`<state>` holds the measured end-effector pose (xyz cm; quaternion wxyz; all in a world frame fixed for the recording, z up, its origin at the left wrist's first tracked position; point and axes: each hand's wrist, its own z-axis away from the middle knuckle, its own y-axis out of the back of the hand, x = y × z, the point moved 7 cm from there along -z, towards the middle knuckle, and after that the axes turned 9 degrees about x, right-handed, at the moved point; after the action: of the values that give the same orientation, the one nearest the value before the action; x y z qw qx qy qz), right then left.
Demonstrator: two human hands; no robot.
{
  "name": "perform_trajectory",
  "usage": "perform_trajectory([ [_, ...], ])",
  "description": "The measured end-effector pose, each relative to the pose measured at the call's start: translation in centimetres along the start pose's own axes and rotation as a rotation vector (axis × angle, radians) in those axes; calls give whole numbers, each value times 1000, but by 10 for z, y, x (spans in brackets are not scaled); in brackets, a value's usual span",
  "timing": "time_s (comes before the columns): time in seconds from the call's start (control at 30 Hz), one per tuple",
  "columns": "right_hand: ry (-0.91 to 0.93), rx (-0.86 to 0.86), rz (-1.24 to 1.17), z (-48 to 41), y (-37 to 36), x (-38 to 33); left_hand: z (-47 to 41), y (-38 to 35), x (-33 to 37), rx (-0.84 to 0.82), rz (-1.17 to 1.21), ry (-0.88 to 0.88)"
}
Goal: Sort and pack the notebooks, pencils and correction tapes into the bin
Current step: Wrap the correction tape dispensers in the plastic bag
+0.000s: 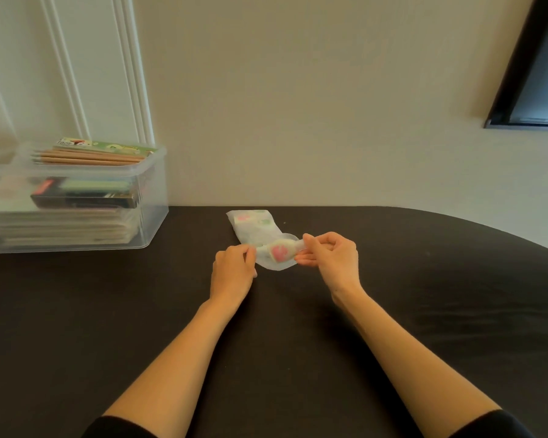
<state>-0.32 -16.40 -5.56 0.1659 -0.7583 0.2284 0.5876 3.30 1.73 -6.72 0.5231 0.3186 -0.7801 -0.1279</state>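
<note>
Plastic packet (253, 229) | left hand (231, 270) pinches edge | right hand (332, 260) grips correction tape (279, 252)

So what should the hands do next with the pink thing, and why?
Probably the right hand should slide the pink correction tape clear of the plastic pouch while the left hand holds it. The tape sits at the pouch's mouth, pinched by the right hand; the left hand grips the pouch's edge.
</note>
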Motion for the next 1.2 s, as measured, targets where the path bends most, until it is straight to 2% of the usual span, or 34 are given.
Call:
perform_trajectory([
  [0.2, -43, 50, 46, 10, -19, 7, 5, 6, 12, 47, -187, -140],
  [0.33, -187, 54, -5, 8, -33, 14, 3, 14, 18, 147, -282, -263],
  [0.5, -532, 95, -358, 1, -48, 28, 1, 11, 19, 156, -272, -333],
  [0.7, -564, 37, -556, -2, -65, 29, -3, 11, 14, 151, -185, -281],
  [0.8, -634, 64, -395, -3, -64, 37, -6, 11, 10, 167, -164, -237],
  [0.87, -511, 25, -107, -11, -61, 38, -9, 9, 9, 145, -171, -230],
  [0.93, -386, -1, 79, -18, -60, 37, -13, 2, 4, 82, -203, -206],
  [1.03, -402, -63, 101, -21, -60, 38, -16, -4, 3, 52, -276, -231],
  [1.1, -402, -35, 80, -24, -55, 39, -17, -5, 4, 62, -321, -252],
  [1.2, -283, -74, 162, -31, -52, 39, -20, -7, 4, 84, -340, -252],
])
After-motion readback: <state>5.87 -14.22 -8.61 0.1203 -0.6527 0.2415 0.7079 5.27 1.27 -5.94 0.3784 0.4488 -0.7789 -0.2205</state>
